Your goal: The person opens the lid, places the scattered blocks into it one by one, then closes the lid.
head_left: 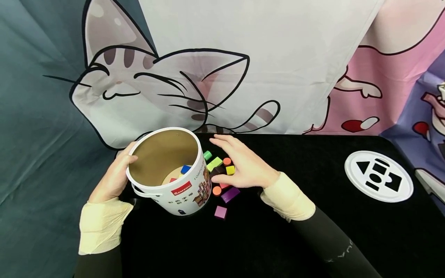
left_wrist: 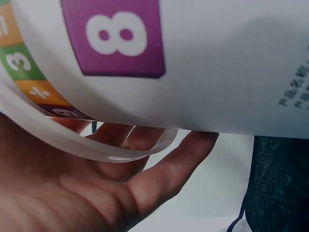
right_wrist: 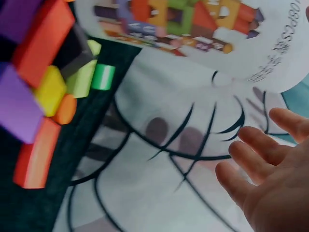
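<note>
My left hand (head_left: pixel 112 175) grips a white bucket (head_left: pixel 187 197) at its rim, thumb over the edge and fingers along the outside wall. The bucket leans so its mouth faces toward me; a blue block (head_left: pixel 185 169) and some red lie inside. In the left wrist view the bucket's thin white handle (left_wrist: pixel 116 155) crosses in front of the fingers. To the right of the bucket, my right hand (head_left: pixel 243 164) hovers over a pile of coloured blocks, its fingers spread and holding nothing. A purple block (head_left: pixel 230 195) and a yellow block (head_left: pixel 230 170) show beside it; others are partly hidden.
A pink block (head_left: pixel 220 212) lies apart, nearer to me. At the right of the black table (head_left: pixel 295 247) rests a white round lid (head_left: pixel 352 170) with shaped holes. Behind the table hangs a cartoon cat cloth (head_left: pixel 295 69).
</note>
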Motion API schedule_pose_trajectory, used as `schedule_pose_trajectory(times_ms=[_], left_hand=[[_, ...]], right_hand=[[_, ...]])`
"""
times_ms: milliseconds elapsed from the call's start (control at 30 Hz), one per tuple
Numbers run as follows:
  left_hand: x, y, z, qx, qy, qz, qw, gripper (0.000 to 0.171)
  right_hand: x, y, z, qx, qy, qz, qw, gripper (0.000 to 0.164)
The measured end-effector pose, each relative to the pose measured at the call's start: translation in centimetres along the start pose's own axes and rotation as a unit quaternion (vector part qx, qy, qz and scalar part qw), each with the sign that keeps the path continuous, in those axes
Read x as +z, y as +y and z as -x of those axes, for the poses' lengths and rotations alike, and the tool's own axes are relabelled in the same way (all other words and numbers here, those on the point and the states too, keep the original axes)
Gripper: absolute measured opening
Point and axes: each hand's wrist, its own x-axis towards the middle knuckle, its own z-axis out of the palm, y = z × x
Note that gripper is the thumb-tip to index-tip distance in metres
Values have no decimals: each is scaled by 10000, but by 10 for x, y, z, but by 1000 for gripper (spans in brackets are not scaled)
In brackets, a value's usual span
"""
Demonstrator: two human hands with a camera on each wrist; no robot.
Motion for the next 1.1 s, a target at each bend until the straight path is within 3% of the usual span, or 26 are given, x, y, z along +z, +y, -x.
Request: schedule_pose_trajectory(times_ms=[267,467,800,1100], left_hand=[[2,0,-3,-45,-56,15,10000,50],[3,-1,-5,-19,-89,-6,10000,50],[1,-1,-1,28,-49,34,10000,51],[0,-2,0,118,-44,153,9998,51]], right_hand=[[19,25,32,349,-134,-10,9993,88],[30,40,49,589,-374,102,9975,69],[37,63,55,1001,-882,787,9879,50],[40,70,59,982,-1194,822,9846,52]])
